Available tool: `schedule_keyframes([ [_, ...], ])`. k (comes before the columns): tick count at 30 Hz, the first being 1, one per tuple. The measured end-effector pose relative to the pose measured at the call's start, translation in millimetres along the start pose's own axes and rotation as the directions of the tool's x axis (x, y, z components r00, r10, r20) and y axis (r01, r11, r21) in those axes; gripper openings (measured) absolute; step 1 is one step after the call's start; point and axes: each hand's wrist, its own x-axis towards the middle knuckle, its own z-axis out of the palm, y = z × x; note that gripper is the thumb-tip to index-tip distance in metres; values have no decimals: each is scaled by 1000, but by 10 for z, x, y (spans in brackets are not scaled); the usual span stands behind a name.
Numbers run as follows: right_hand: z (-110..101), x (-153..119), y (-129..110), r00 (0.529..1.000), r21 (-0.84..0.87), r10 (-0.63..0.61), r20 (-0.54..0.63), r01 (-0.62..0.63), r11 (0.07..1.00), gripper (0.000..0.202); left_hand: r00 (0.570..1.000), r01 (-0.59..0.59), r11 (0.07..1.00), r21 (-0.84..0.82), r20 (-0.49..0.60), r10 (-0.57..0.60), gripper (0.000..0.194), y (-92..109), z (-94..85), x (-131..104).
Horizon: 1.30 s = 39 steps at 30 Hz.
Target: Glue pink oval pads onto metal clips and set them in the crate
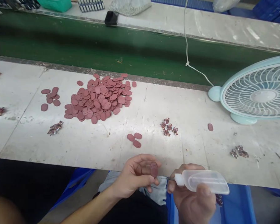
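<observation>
Between the thumb and fingers of my left hand [138, 174] is a dark red oval disc [154, 170], held upright at the table's front edge. My right hand [191, 194] grips a translucent squeeze bottle [206, 181] with a white cap and a thin needle tip. The bottle lies level, its needle pointing left toward the disc, with a small gap between. Just beyond my hands, three loose discs [137, 144] lie on the table. A large heap of the same discs [100, 98] sits farther back to the left.
Small clusters of brown-and-white pieces [168, 127] lie about the white table [154, 105]. A light blue fan [259, 93] stands at the right, its white cord crossing the green strip [130, 49] behind. Below the edge is a blue bin [238, 203]. Someone's arm [4, 202] shows at lower left.
</observation>
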Motion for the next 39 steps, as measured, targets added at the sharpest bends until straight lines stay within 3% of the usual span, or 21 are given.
schedule_keyframes([
  [4,18,-17,43,999,-49,-51,9,51,997,32,997,-66,993,93,-22,68,37,-22,33,-16],
  [6,27,-26,66,994,-72,-105,15,106,992,35,992,-103,994,43,-65,105,23,-32,63,-25],
  [9,64,-43,95,982,-113,-191,-11,189,976,32,990,-51,995,-82,-139,39,6,-56,104,-46],
  [14,170,-87,149,934,-205,-354,-48,338,919,23,994,30,978,-205,-94,-51,27,-89,134,-92],
  [21,262,-115,226,871,-321,-463,-165,396,860,18,993,23,973,-230,-106,-49,23,-75,133,-94],
  [39,153,-88,238,846,-419,-526,-86,448,790,21,998,19,977,-212,-47,-30,25,-110,117,-68],
])
